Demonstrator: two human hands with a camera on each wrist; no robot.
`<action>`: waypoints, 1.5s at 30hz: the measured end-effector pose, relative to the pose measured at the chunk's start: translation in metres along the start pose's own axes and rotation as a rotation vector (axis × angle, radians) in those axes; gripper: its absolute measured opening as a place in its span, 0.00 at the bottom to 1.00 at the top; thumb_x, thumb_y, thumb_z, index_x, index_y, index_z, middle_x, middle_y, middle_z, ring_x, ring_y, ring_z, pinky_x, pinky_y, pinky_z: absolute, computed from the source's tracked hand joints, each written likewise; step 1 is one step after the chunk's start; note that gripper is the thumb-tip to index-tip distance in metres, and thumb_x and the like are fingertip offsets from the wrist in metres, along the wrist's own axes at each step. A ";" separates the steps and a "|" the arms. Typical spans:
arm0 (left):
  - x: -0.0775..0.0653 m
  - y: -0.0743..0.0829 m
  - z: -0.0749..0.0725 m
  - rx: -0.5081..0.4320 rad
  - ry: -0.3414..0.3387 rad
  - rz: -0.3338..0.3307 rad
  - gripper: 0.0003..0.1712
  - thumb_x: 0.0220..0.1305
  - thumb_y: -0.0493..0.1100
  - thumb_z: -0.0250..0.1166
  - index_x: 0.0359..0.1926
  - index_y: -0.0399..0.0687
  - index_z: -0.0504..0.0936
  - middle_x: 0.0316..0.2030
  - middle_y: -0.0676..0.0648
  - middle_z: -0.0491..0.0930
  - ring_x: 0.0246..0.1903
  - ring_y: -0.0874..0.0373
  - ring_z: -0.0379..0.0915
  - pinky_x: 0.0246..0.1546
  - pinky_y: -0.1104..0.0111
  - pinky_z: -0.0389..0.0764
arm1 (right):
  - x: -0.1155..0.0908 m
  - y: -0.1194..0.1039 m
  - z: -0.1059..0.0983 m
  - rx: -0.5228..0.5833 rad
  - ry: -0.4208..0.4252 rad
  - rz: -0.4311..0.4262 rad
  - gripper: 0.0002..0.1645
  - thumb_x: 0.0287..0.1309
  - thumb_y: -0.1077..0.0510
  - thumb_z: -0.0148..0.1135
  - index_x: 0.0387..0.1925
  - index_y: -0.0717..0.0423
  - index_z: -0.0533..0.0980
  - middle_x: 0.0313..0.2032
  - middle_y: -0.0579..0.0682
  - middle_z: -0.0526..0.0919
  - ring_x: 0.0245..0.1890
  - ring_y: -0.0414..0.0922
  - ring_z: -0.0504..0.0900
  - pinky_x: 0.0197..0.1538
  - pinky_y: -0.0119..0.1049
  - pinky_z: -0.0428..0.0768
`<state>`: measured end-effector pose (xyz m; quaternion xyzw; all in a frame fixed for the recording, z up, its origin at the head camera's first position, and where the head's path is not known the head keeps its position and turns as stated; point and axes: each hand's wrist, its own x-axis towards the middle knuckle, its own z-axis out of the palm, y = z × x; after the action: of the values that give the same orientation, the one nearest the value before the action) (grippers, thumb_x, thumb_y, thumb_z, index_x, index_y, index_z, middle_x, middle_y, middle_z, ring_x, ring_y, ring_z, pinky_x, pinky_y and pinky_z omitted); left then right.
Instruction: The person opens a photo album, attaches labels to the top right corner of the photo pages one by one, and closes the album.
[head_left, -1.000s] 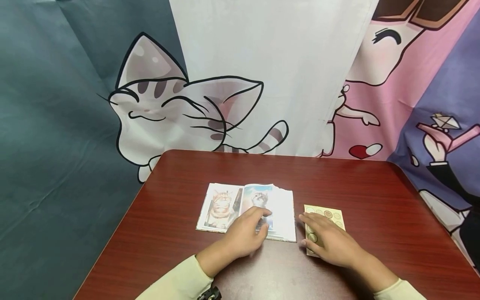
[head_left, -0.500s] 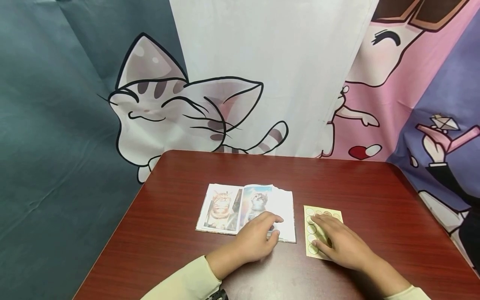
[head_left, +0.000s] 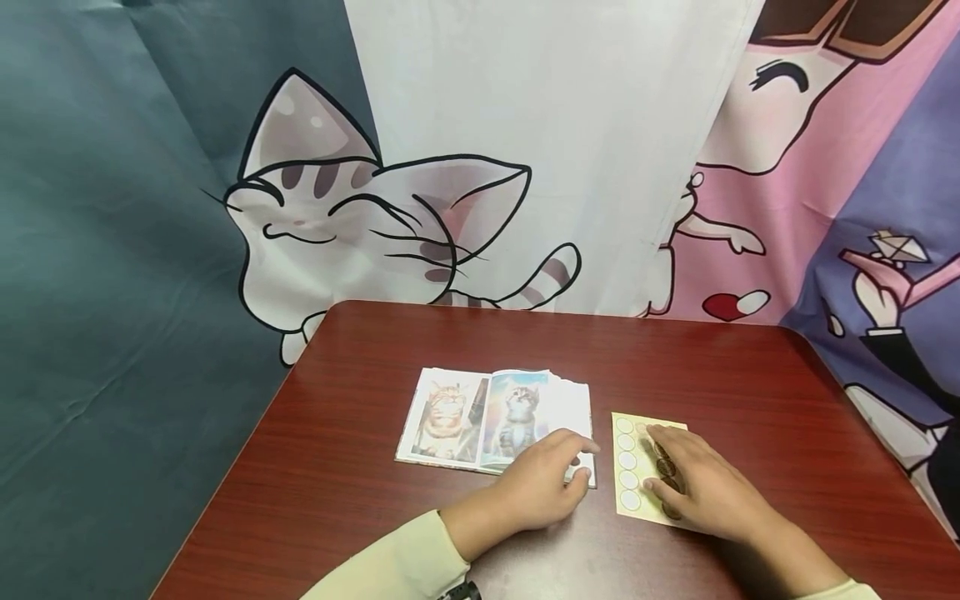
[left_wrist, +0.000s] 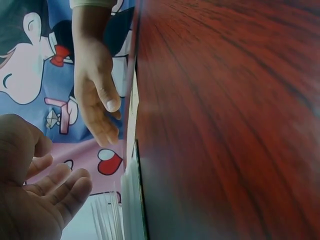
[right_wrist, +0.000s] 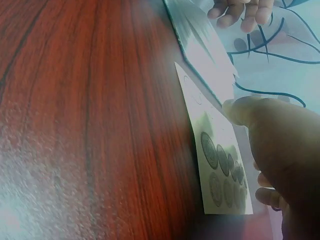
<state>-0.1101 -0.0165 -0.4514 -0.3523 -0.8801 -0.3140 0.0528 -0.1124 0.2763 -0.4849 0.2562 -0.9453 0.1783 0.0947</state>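
An open photo album (head_left: 517, 417) with a cat picture on each side lies on the table. My left hand (head_left: 543, 485) hovers over its lower right corner, fingers loosely bent and holding nothing. To the album's right lies a pale yellow sheet of round stickers (head_left: 628, 467); the left column shows pale circles, while darker gold ones show in the right wrist view on the sticker sheet (right_wrist: 220, 160). Above the sheet's right part is my right hand (head_left: 708, 487), thumb and fingers apart with nothing between them. It hides much of that side.
A reddish-brown wooden table (head_left: 315, 517) carries both items. Behind it hangs a cloth backdrop (head_left: 600, 125) with cartoon cats. The album's loose page edges (left_wrist: 112, 215) stand slightly raised in the left wrist view.
Both hands have moved to the right. My left hand has slid off the cat picture toward the album's corner; my right hand has uncovered the sheet's left column. Album and sheet stay put.
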 end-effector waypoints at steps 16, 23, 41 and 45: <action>0.011 0.008 0.020 -0.051 -0.125 -0.132 0.18 0.70 0.43 0.60 0.59 0.52 0.78 0.54 0.53 0.77 0.44 0.69 0.75 0.39 0.81 0.74 | -0.008 0.015 -0.003 0.038 -0.009 0.040 0.49 0.53 0.44 0.78 0.71 0.60 0.69 0.65 0.63 0.73 0.66 0.64 0.69 0.70 0.50 0.64; 0.017 0.014 0.028 -0.133 -0.181 -0.213 0.18 0.70 0.44 0.62 0.59 0.50 0.78 0.53 0.53 0.77 0.46 0.71 0.74 0.41 0.79 0.76 | -0.010 0.018 -0.003 0.026 -0.008 0.030 0.49 0.52 0.45 0.78 0.70 0.62 0.69 0.66 0.66 0.72 0.66 0.67 0.68 0.71 0.49 0.63; 0.031 0.018 0.042 -0.337 -0.172 -0.381 0.24 0.64 0.45 0.64 0.61 0.48 0.78 0.42 0.55 0.77 0.35 0.73 0.72 0.42 0.75 0.75 | -0.009 0.020 -0.003 0.022 -0.045 0.069 0.54 0.49 0.40 0.80 0.69 0.63 0.69 0.63 0.69 0.74 0.63 0.69 0.70 0.60 0.66 0.69; 0.035 0.017 0.043 -0.318 -0.169 -0.390 0.25 0.64 0.45 0.64 0.61 0.48 0.78 0.41 0.54 0.78 0.35 0.70 0.72 0.43 0.74 0.76 | -0.008 0.019 -0.002 0.025 -0.048 0.078 0.54 0.48 0.41 0.80 0.69 0.64 0.69 0.62 0.68 0.75 0.62 0.67 0.71 0.61 0.65 0.69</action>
<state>-0.1190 0.0389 -0.4662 -0.2047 -0.8721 -0.4223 -0.1384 -0.1154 0.2961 -0.4904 0.2247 -0.9542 0.1875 0.0620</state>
